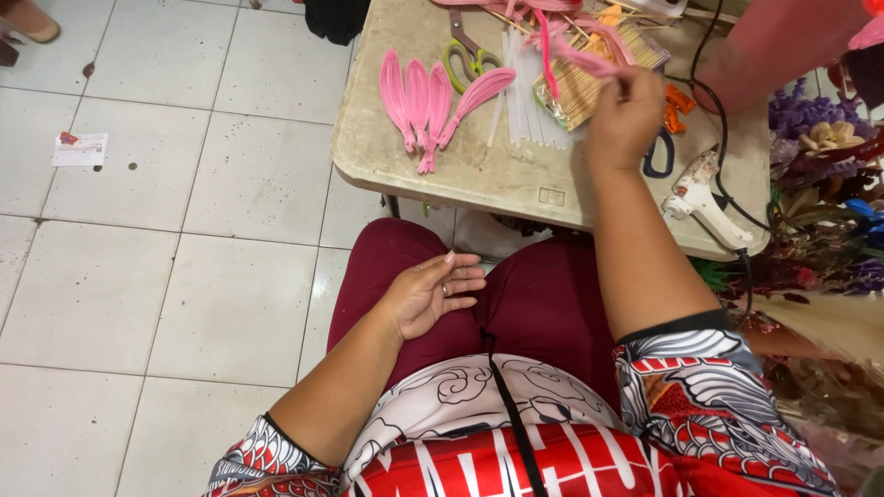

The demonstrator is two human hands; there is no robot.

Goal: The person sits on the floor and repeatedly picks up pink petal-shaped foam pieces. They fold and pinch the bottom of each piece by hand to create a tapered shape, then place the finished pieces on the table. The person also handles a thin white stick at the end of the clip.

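Patterned red, white and black shirt [516, 451] fills the bottom of the frame, nearest the lens; dark red trousers [543, 294] above it at centre.

Left hand [431, 293], centre frame: rests palm-up on the left thigh. Fingers [465, 272] loosely half-curled, spread a little, holding nothing. Ring on one finger.

Right hand [626, 115], upper right of centre: raised over the table [433, 170]. Fingertips pinched shut on the end of a pink pipe cleaner [575, 53], which runs up and left from the pinch. Thumb side hidden behind the knuckles, so exact grip cannot be told.

On the table, upper centre:
- four pink pipe-cleaner petals [428, 97], fanned, stems meeting at the bottom, well left of the right hand
- green-handled scissors [465, 57] just above the petals
- bundle of clear glue sticks [523, 92] between petals and hand
- pack of thin wooden skewers [589, 78] under the held pipe cleaner
- white glue gun [704, 198] at right edge, black cord [720, 110] trailing upward

Right edge of frame: artificial flowers [824, 138], purple and tan. Pale tiled floor [138, 230] at left, with a paper scrap [80, 148].
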